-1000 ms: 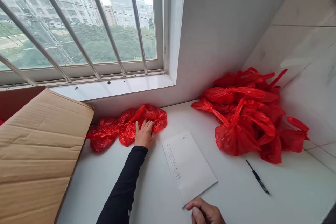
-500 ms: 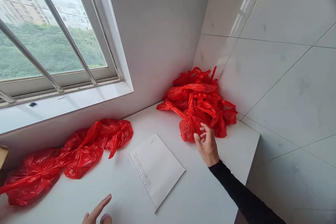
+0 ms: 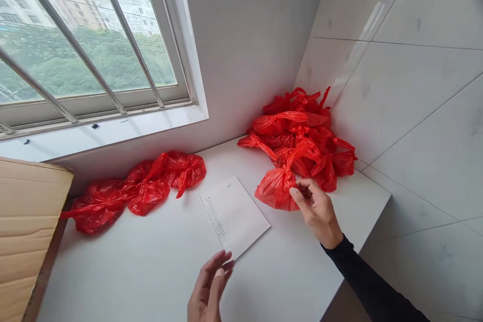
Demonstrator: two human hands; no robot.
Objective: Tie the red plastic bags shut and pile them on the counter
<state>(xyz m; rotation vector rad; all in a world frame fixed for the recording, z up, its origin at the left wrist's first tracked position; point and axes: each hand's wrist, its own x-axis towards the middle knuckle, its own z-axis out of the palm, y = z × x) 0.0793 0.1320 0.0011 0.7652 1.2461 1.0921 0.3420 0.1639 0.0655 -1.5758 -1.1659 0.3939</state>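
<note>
My right hand [image 3: 319, 211] pinches a knotted red plastic bag [image 3: 275, 188] at its side, near the knot, at the front of a heap of red plastic bags [image 3: 302, 123] in the corner. What the bag contains cannot be made out. My left hand [image 3: 211, 287] is held over the white table [image 3: 143, 266], fingers apart and slightly curled, with nothing in it. Just beyond its fingertips lies a white notepad [image 3: 237, 216] with small handwriting along its left side.
A row of tied red bags [image 3: 147, 186] lies along the wall below the barred window [image 3: 94, 40]. At the left edge stands a cardboard box [image 3: 30, 231]. A tiled wall [image 3: 422, 126] borders the table on the right.
My right hand has closed on the front red bag, which has shifted slightly out from the heap. My left hand has come up toward the notepad. The view has swung left, showing the cardboard box.
</note>
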